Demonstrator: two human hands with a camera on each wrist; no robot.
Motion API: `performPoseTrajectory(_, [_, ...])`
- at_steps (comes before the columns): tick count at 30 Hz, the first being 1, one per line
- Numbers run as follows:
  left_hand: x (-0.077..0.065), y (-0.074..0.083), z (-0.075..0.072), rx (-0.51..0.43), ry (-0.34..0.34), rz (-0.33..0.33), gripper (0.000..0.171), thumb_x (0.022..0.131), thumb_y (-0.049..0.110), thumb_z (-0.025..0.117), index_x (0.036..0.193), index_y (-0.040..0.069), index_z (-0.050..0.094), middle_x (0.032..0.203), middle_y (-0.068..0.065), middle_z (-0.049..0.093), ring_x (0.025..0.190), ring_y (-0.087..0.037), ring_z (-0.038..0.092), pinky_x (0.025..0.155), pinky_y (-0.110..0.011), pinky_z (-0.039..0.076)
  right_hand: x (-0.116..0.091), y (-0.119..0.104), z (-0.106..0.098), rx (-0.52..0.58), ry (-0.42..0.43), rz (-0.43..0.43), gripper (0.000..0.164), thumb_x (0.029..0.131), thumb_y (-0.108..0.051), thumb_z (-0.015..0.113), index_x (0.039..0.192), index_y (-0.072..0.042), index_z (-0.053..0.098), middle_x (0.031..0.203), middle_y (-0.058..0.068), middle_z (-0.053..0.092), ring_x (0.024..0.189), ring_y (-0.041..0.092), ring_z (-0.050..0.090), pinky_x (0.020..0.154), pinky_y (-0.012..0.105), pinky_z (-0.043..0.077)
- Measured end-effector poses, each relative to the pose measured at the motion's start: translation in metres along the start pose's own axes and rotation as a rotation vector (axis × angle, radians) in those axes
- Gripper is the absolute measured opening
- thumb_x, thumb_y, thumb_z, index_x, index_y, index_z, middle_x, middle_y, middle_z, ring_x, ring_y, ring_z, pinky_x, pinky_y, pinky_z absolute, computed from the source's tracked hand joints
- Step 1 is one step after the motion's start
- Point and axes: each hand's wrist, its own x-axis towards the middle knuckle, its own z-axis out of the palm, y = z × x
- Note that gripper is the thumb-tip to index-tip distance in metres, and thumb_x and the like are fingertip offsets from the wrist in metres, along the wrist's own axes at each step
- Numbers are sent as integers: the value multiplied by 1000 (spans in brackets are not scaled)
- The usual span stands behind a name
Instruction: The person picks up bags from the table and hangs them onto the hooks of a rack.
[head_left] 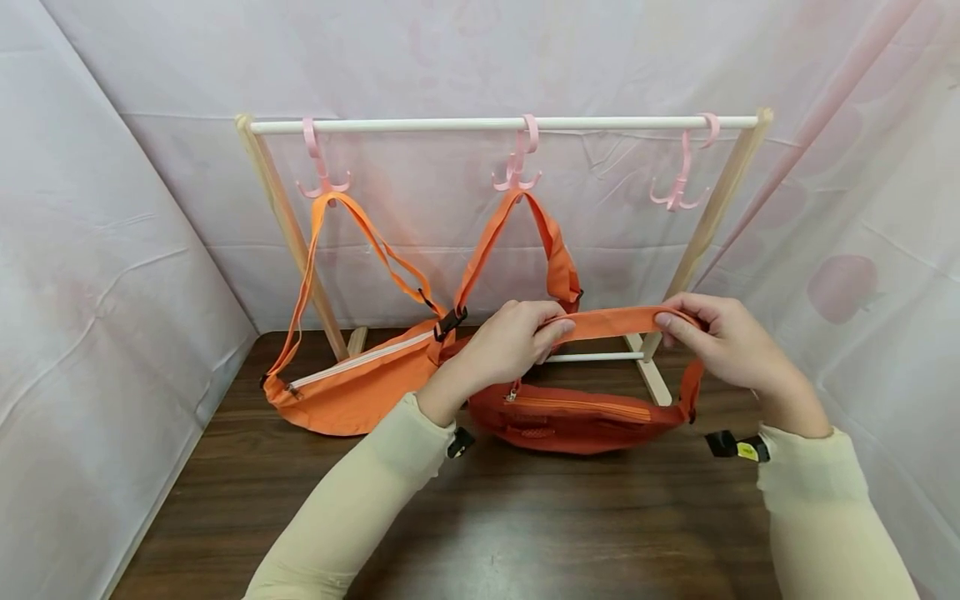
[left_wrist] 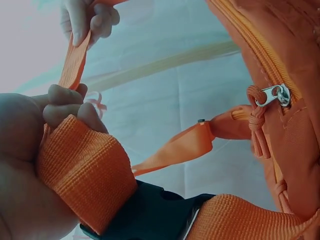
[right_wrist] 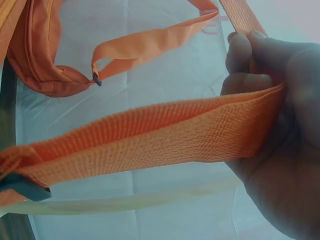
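Note:
A dark red-orange waist bag (head_left: 585, 423) with a zipped front hangs from its strap (head_left: 611, 322) close over the table. Pinching the strap at its left is my left hand (head_left: 506, 342). My right hand (head_left: 720, 346) grips the same strap further right, so it runs fairly straight between them. In the left wrist view, a black buckle (left_wrist: 145, 212) joins the webbing below the left hand, and a metal zip pull (left_wrist: 275, 95) shows on the bag. The right wrist view shows the webbing (right_wrist: 200, 130) looping through the right hand's curled fingers.
A rack's white bar (head_left: 420, 125) carries three pink hooks: left (head_left: 322, 179), middle (head_left: 516, 171) and right (head_left: 678, 187). A lighter orange waist bag (head_left: 367, 387) hangs from the left hook. Another orange strap (head_left: 551, 242) hangs from the middle one, its bag mostly hidden.

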Motion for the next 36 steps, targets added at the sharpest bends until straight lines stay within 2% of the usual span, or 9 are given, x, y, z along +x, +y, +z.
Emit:
performPoseTrajectory(3, [4,0,-4,-3,-9,2,26,101,42,43,92,25,60,55,2,49,46,-12,47,53,-27,40,1,10,-3,-9,27,15,10,94,-13,62,90,-21,67,72,-3,63,49,11,41,45,27,33])
performPoseTrajectory(9, [12,0,-12,-31,-22,6,27,101,42,42,98,24,63,55,-1,50,45,-14,47,53,-28,40,2,18,-10,-19,99,15,9,94,-13,63,92,-19,69,72,0,63,53,10,45,47,26,34])
performPoseTrajectory(15, [19,4,-21,-72,-60,4,24,101,41,44,97,25,61,57,-4,51,46,-16,51,56,-29,43,4,22,-16,-27,157,10,7,93,-12,64,91,-16,69,70,1,61,49,10,42,46,26,34])
performPoseTrajectory(20, [29,7,-26,-42,-56,15,22,101,39,43,99,24,60,61,-4,52,48,-16,49,56,-29,41,5,24,-23,-43,221,-6,6,93,-12,64,89,-14,68,64,-2,57,43,9,38,41,26,30])
performPoseTrajectory(27, [50,11,-27,64,43,29,20,102,37,44,101,25,59,68,4,55,52,-12,48,53,-27,40,12,24,-34,-105,335,-62,6,92,-12,65,93,-12,71,69,-2,60,47,7,39,42,24,29])
performPoseTrajectory(31, [62,16,-28,87,110,13,24,101,40,43,102,23,60,65,5,56,48,-13,49,47,-29,39,18,24,-40,-133,406,-52,8,91,-14,66,96,-12,72,72,-2,64,49,7,41,43,22,29])
performPoseTrajectory(36, [78,20,-27,97,231,-4,25,101,40,44,102,22,62,66,7,57,48,-12,49,46,-29,39,31,25,-46,-150,531,-55,12,89,-15,69,98,-9,74,75,0,67,52,5,48,43,17,30])
